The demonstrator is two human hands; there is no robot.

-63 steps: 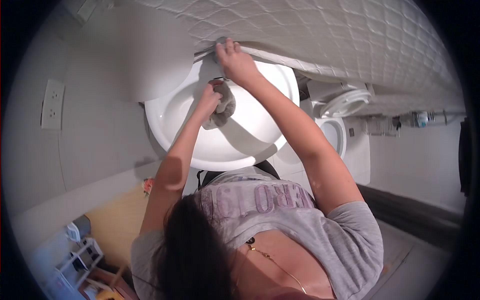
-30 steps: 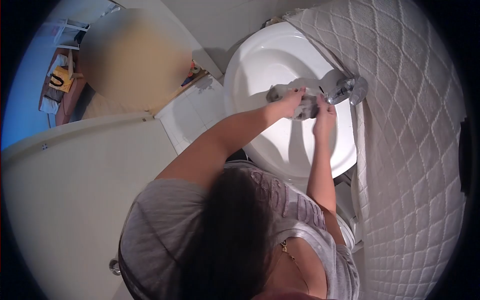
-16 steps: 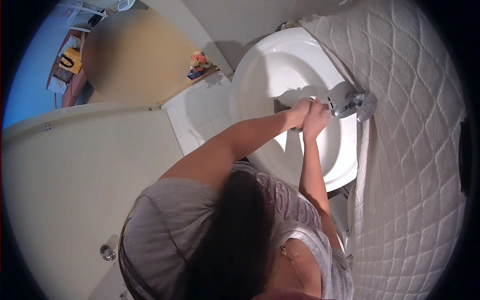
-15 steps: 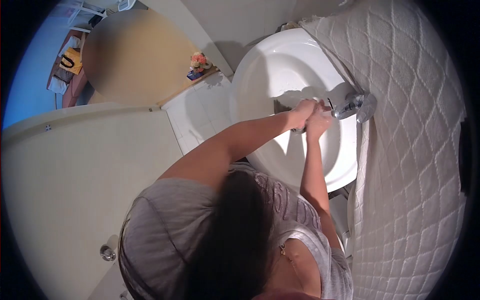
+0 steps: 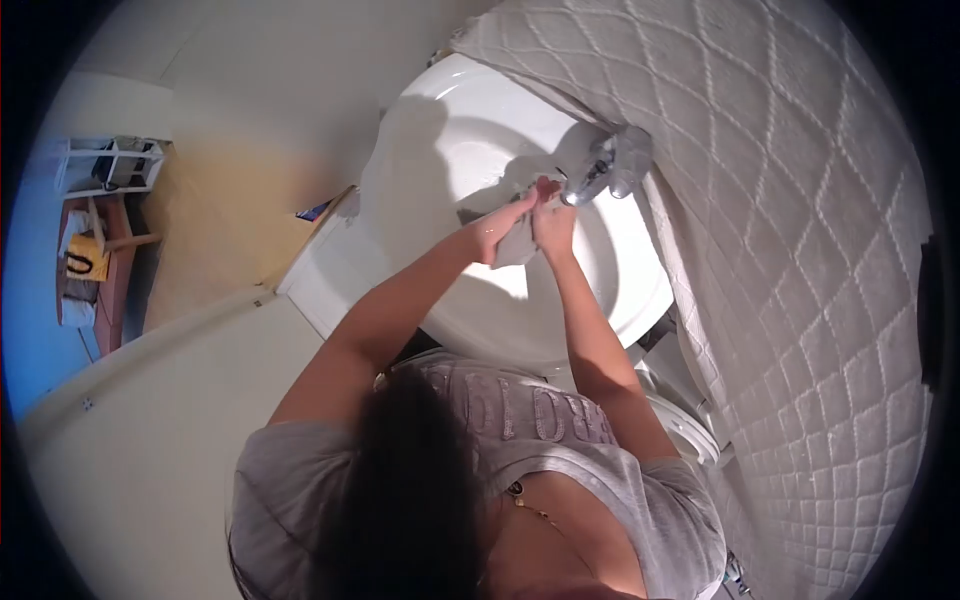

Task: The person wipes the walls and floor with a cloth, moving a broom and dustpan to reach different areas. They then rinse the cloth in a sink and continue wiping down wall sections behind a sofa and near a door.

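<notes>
Your fingers are pressed in on the grey cloth (image 5: 516, 246), your left hand (image 5: 490, 232) and right hand (image 5: 556, 230) at opposite sides, some fingertips hidden. The cloth is between them above the white sink (image 5: 632, 300), near the chrome faucet (image 5: 628, 162); past that hangs quilted fabric (image 5: 770, 220).

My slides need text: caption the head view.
Both hands hold a greyish cloth over the white sink, close to the faucet.

I am wearing a grey shirt (image 5: 620, 465) bearing large purplish letters (image 5: 548, 415) across its front; they are showing too unclearly for me to read.
</notes>
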